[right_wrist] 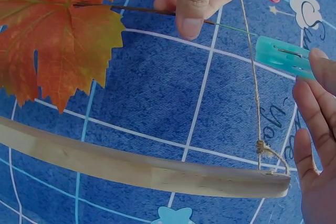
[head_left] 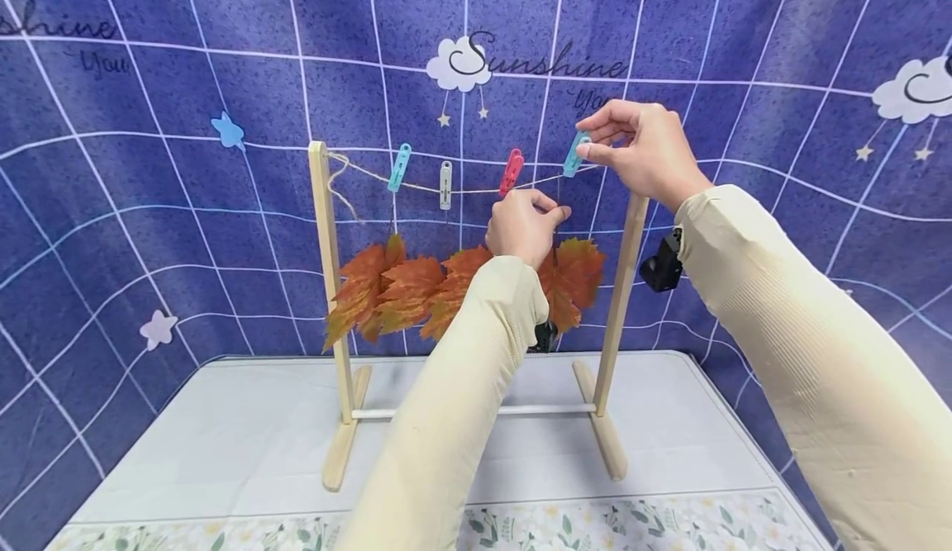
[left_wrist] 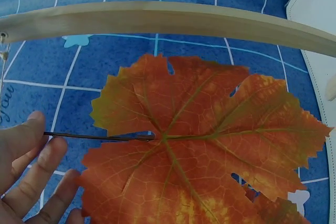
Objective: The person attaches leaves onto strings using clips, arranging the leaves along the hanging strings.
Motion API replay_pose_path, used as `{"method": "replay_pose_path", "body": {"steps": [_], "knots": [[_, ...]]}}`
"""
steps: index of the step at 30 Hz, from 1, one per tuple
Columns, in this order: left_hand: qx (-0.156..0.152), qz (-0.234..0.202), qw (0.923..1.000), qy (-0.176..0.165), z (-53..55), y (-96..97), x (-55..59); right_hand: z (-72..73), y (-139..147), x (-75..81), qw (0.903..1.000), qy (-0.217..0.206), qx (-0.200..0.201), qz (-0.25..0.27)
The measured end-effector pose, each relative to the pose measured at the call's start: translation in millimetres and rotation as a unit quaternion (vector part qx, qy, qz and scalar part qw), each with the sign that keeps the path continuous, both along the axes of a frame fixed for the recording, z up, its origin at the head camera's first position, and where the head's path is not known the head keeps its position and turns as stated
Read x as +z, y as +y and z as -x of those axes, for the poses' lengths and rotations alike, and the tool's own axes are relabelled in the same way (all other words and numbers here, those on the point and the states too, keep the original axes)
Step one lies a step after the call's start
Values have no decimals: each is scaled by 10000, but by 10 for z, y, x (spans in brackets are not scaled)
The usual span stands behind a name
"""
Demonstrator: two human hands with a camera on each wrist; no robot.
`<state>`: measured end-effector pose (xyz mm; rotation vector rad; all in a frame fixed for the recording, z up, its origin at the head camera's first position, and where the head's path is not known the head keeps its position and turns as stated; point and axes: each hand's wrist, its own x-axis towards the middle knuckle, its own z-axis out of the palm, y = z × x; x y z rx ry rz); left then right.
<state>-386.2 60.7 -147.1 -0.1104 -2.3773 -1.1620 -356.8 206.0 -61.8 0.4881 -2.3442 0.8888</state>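
Note:
At the right part of the string (head_left: 476,192), my right hand (head_left: 647,150) pinches a light-blue clothespin (head_left: 573,163) by its upper end. In the right wrist view that clothespin (right_wrist: 270,51) sits at the string, its front end beside the thin tip of a leaf stem (right_wrist: 152,10). My left hand (head_left: 521,229) pinches this dark stem between thumb and finger, just below the string. From it hangs an orange-red leaf (left_wrist: 194,114) with yellow-green edges. Several similar leaves (head_left: 412,287) hang further left, partly behind my left arm.
A blue clothespin (head_left: 399,168), a white one (head_left: 445,185) and a red one (head_left: 511,171) are on the string. Wooden posts (head_left: 330,278) hold it at both ends, standing on a white table (head_left: 245,427). Behind hangs a blue gridded cloth (head_left: 245,171).

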Motion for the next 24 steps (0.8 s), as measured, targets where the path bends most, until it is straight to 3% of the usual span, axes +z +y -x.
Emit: {"method": "replay_pose_path", "body": {"steps": [7, 17, 24], "knots": [[-13, 102, 9999, -55, -34, 54, 20, 14, 11, -4, 9999, -21, -10, -113], [20, 140, 9999, -76, 13, 92, 0, 39, -23, -4, 9990, -35, -38, -437], [4, 151, 9999, -75, 24, 103, -10, 42, -34, -2, 9974, -342, -60, -624]]}}
